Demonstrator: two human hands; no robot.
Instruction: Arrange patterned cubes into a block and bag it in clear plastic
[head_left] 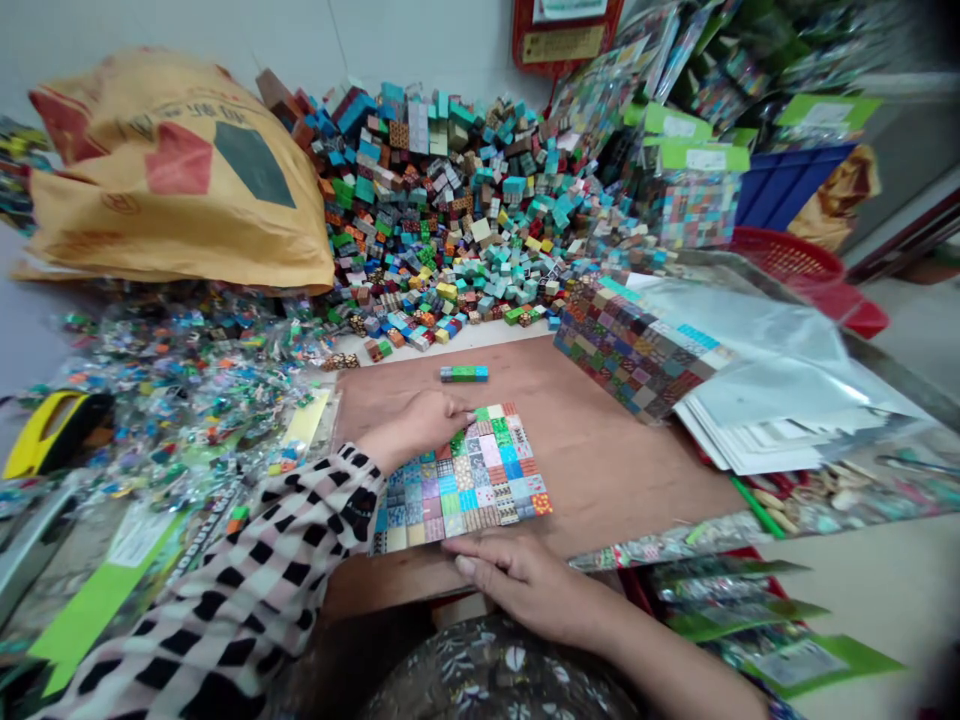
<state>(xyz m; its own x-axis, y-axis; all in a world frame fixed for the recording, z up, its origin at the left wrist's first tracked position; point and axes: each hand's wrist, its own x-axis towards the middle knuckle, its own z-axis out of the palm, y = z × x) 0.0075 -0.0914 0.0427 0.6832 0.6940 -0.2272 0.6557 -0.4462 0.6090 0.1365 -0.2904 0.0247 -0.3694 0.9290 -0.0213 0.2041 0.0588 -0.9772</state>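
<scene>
On the brown board lies a flat block of small patterned cubes [480, 480], set edge to edge in rows. My left hand [427, 428], fingers curled, presses against the cubes at the far left edge and hides some of them. A fingertip there touches near a green cube. At the near edge of the cubes, my right hand [529, 580] lies with its fingers stretched out and its thumb apart, fingertips by the bottom row. A short row of joined green and blue cubes [463, 374] sits apart, beyond the left hand.
A heap of loose cubes [450, 200] rises at the back beside a yellow sack [180, 180]. Small bagged pieces [195, 380] cover the left side. To the right stand a stacked cube block [637, 350] and clear plastic sleeves [780, 350]. The board's edge [390, 590] is nearest me.
</scene>
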